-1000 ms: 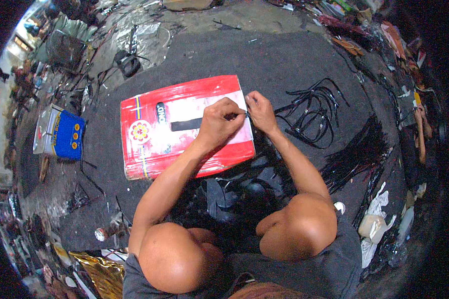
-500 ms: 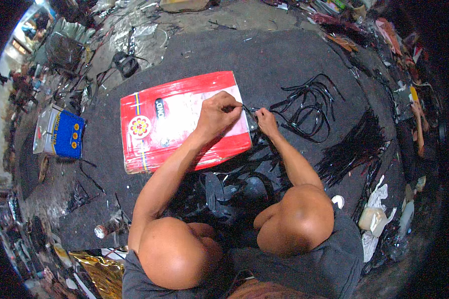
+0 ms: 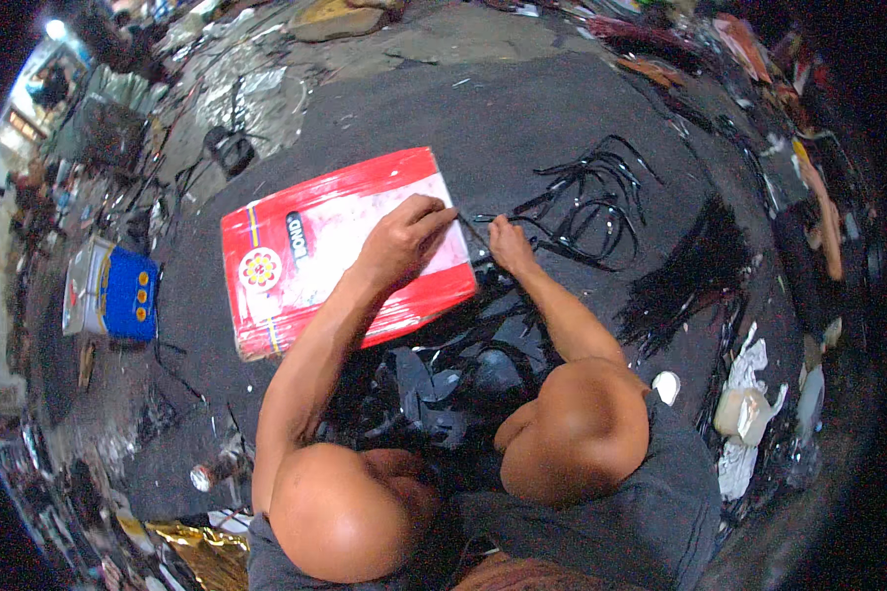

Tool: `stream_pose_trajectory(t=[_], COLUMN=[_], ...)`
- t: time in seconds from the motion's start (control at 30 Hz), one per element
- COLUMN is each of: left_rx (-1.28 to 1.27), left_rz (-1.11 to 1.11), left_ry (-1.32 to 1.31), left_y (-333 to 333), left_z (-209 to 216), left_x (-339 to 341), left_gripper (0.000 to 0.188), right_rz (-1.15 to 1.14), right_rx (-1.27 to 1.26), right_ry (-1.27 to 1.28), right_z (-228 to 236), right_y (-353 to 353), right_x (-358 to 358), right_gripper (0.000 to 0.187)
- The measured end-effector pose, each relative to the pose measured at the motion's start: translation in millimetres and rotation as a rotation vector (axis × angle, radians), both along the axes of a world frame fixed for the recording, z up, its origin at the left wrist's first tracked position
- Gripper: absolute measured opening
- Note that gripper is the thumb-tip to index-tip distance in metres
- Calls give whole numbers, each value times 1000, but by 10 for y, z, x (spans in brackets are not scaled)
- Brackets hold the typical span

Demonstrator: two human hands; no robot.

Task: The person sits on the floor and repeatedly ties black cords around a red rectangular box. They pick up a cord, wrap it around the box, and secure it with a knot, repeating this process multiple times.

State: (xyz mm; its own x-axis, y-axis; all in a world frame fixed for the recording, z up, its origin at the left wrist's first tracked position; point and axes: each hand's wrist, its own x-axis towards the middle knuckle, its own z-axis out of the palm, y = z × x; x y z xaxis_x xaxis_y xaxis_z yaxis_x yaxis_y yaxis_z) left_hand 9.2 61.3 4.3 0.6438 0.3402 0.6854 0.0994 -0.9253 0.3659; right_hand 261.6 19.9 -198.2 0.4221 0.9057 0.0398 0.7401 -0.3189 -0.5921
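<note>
A red and white flat-topped box (image 3: 306, 231) lies across the ground mat in front of my knees. Above its right side, my left hand (image 3: 402, 236) pinches a thin black strip (image 3: 473, 229) between thumb and fingertips. Just beyond the box's right edge, my right hand (image 3: 510, 246) is closed on the same strip, close to my left fingers. Past my right hand spreads a loose bunch of glossy black strips (image 3: 601, 222), some of them looped. Dark, shiny pieces (image 3: 434, 384) lie between my knees, below the box.
A blue and white tin (image 3: 133, 294) stands at the left. On the right are a heap of thin black strips (image 3: 695, 266), a white round lid (image 3: 666, 387) and a pale container (image 3: 742, 416) on crumpled white wrapping. Another person's arm (image 3: 820, 202) shows at the far right.
The whole view has shifted and turned slightly, so the box and both hands appear farther left. More of the thin strip shows between my hands. Both hands keep their grip.
</note>
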Motion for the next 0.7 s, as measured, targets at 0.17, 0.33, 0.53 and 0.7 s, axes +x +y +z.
stream_pose_trajectory(t=[0.17,0.33,0.53,0.7], left_rx=[148,161,49,-570], left_rz=[3,-3,-116,62], left_ry=[96,151,330,683], left_y=[-25,-77,-1257,-1793], left_z=[66,169,-120,-1027], left_x=[-70,-43,-193,-605], left_gripper=[30,31,53,37], right_rz=[-20,70,-429,-425], right_rx=[-46,-149,634,1012], right_ry=[-67,-267,-94,-48], right_z=[128,24,537,2172], right_y=[-73,-242,-112,-188], right_x=[53,248,763,393], right_gripper=[34,33,29,15])
